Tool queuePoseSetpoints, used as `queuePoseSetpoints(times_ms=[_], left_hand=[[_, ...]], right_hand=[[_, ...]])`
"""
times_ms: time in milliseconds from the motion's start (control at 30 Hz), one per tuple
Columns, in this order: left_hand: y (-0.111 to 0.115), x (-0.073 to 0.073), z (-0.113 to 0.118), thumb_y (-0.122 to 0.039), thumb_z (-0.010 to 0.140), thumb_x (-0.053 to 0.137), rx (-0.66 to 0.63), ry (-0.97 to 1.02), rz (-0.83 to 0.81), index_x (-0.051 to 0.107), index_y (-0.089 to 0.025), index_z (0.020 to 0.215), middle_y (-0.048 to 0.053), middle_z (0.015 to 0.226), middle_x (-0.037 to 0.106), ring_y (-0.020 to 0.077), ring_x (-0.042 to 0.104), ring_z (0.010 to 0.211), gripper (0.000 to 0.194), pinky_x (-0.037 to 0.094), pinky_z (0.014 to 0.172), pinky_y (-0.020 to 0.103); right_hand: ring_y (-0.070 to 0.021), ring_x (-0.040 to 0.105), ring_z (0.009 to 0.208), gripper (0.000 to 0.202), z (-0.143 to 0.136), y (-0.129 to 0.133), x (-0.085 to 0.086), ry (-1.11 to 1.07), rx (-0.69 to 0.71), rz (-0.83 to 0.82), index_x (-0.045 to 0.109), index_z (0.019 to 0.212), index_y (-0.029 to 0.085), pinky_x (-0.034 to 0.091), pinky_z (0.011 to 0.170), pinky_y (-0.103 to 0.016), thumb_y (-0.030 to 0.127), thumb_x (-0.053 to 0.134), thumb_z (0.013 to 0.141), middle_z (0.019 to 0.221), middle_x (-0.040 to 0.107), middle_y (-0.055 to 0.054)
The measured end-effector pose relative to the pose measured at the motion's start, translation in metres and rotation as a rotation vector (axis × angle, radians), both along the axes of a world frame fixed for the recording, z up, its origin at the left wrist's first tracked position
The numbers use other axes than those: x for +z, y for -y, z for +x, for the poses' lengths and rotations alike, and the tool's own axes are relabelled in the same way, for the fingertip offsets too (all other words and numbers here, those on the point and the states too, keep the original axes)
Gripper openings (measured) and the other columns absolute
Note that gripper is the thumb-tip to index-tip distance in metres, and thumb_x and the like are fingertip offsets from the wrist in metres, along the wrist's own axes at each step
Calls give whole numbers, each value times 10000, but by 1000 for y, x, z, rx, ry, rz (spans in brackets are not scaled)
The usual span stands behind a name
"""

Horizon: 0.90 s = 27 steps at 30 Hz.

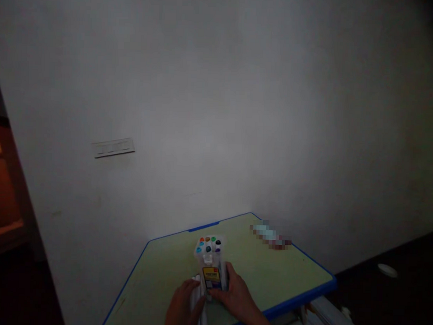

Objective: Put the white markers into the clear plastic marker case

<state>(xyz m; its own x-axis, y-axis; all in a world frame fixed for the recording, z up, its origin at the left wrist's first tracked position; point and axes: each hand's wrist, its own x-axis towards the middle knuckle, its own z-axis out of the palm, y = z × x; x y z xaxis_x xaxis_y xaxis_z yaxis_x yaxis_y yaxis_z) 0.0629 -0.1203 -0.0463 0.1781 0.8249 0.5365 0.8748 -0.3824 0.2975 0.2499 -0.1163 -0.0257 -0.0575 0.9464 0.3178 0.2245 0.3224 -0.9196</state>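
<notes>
My right hand (237, 294) is closed round the lower right side of a clear plastic marker case (200, 261). The case stands upright, with a yellow and dark label on its front. Several markers with coloured ends (208, 249) show in its top, among them orange, green, blue, black and purple. My left hand (185, 303) is closed on a few white markers (203, 318), just left of the case. Their exact number is hard to make out behind the fingers.
The pale green table (269, 278) has a blue edge and stands against a grey wall (218, 110). A blurred-out object (270, 234) lies at its back right. Papers (324, 322) sit under the tabletop at the lower right. A switch panel (114, 148) is on the wall.
</notes>
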Motion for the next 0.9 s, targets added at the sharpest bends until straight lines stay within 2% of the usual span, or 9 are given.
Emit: queuePoseSetpoints(times_ms=[133, 267, 567, 767, 900], left_hand=[[-1, -3, -3, -309, 747, 513, -32, 60, 73, 644, -144, 990, 148, 1083, 631, 265, 579, 1019, 322, 466, 886, 447], [-2, -7, -4, -348, 740, 531, -61, 115, 59, 663, -172, 941, 126, 1044, 654, 256, 596, 987, 297, 478, 873, 426], [10, 11, 3, -386, 785, 430, 11, 218, -183, 624, -169, 929, 89, 988, 658, 213, 594, 935, 324, 455, 853, 336], [12, 14, 5, -377, 797, 416, 8, 253, -207, 625, -171, 944, 75, 958, 672, 199, 621, 841, 328, 479, 771, 307], [13, 14, 4, -367, 782, 440, 0, 284, -190, 640, -179, 979, 81, 995, 676, 217, 622, 893, 338, 485, 795, 327]], right_hand=[[-206, 597, 828, 431, 0, -1, -2, 2, -8, 10, 465, 943, 217, 430, 679, -252, 209, 679, 569, 900, 642, -14], [-206, 598, 818, 435, -1, -2, -4, -3, -2, 18, 463, 947, 215, 433, 673, -254, 207, 683, 572, 891, 642, -12], [-189, 608, 817, 422, -1, 1, 0, -71, 47, 1, 464, 937, 214, 446, 664, -235, 160, 670, 573, 899, 650, -2], [-198, 606, 817, 417, -2, -1, -4, -50, 21, 27, 465, 938, 216, 448, 669, -242, 176, 671, 578, 895, 649, -6], [-204, 605, 809, 408, -2, -2, -5, -32, 18, 34, 466, 925, 218, 447, 666, -251, 203, 680, 579, 889, 647, -7]])
